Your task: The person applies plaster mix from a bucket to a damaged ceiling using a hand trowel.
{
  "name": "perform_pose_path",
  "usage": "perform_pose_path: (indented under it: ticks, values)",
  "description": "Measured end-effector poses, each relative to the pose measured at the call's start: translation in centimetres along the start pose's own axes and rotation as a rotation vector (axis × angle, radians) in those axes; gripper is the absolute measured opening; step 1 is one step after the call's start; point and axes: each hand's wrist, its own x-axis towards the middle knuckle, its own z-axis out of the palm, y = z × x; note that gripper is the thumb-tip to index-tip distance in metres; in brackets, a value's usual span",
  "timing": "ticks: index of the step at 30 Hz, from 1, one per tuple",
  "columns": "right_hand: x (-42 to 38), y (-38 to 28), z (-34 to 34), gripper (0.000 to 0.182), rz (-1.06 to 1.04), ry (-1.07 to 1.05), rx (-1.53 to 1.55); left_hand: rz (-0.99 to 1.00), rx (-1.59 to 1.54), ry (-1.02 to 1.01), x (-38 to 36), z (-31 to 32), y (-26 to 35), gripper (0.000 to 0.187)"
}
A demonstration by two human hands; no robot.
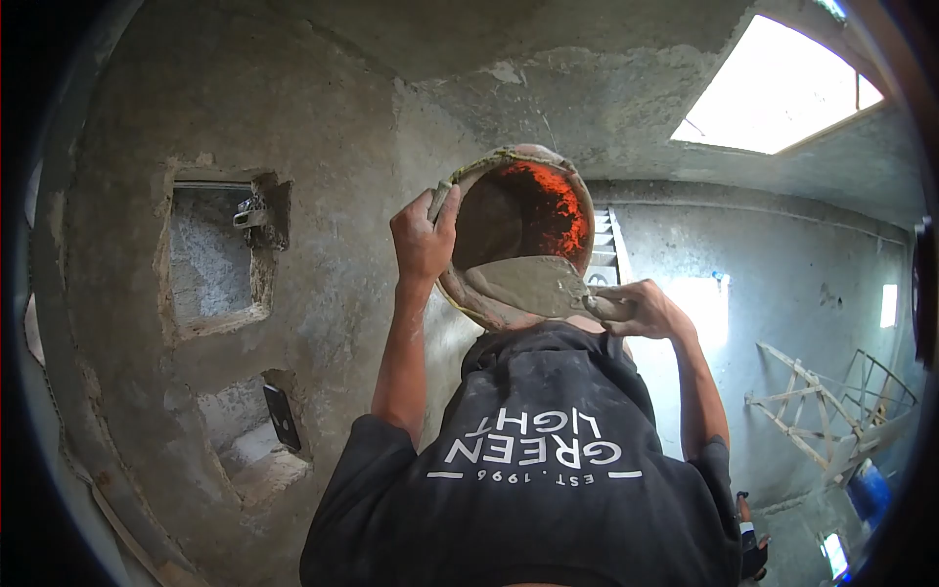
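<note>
A mortar-smeared bucket (489, 220) with orange showing on its inner wall is tilted so its mouth faces me. My left hand (426, 233) is closed around its left rim, where a grey, mortar-coated piece sticks out between thumb and fingers. In my right hand (646, 308) is the handle of a trowel (533, 286), held with the fingers wrapped round it. The trowel's blade, coated in wet grey mortar, lies across the lower part of the bucket's mouth. How much is inside the bucket is hidden by the blade and shadow.
A plastered wall (333, 196) on the left has two niches; a dark phone (282, 418) leans in the lower one. Behind the bucket stands a ladder (608, 245). At right are a trestle frame (807, 401) and a blue container (869, 492). A bright opening (778, 88) is overhead.
</note>
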Motion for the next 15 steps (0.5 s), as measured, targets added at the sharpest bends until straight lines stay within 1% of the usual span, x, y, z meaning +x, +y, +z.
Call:
perform_pose_path:
  ticks: [1,3,4,5,7,9,10,11,13,14,15]
  values:
    - [-0.3,-0.3,-0.1,0.053,-0.023,0.023,0.045,-0.029,0.0,-0.009,-0.1,0.0,-0.3,0.036]
    - [-0.4,-0.1,-0.1,0.051,0.03,0.083,0.064,-0.033,-0.004,0.018,-0.3,0.2,-1.0,0.036]
    - [-0.3,0.0,0.1,0.048,0.013,0.131,0.076,-0.045,-0.005,0.033,-0.5,0.4,-1.4,0.036]
    - [-0.3,-0.7,-0.3,0.047,0.082,0.127,0.115,-0.067,-0.038,0.049,-0.7,0.7,-1.7,0.035]
    - [0.2,-0.2,0.0,0.049,-0.053,0.279,0.162,-0.122,-0.064,0.049,-1.3,1.1,-2.6,0.034]
    - [1.6,0.7,0.4,0.054,-0.181,0.363,0.249,-0.123,-0.047,0.059,-1.9,1.3,-3.5,0.035]
    - [2.5,1.1,0.8,0.058,-0.18,0.38,0.373,-0.015,-0.052,0.13,-2.2,1.8,-4.4,0.037]
    - [3.0,-0.9,0.2,0.056,-0.08,0.31,0.64,-0.07,-0.064,0.115,-2.4,1.5,-4.1,0.037]
    - [5.4,-2.8,-0.5,0.054,-0.071,0.376,0.712,-0.19,-0.088,0.083,-2.9,1.5,-4.7,0.034]
    - [6.8,-4.5,-0.9,0.049,-0.144,0.495,0.759,-0.162,-0.084,0.114,-3.2,1.8,-5.4,0.033]
    - [8.0,-6.1,-2.2,0.044,-0.15,0.521,0.745,-0.193,-0.075,0.088,-3.4,1.5,-5.7,0.032]
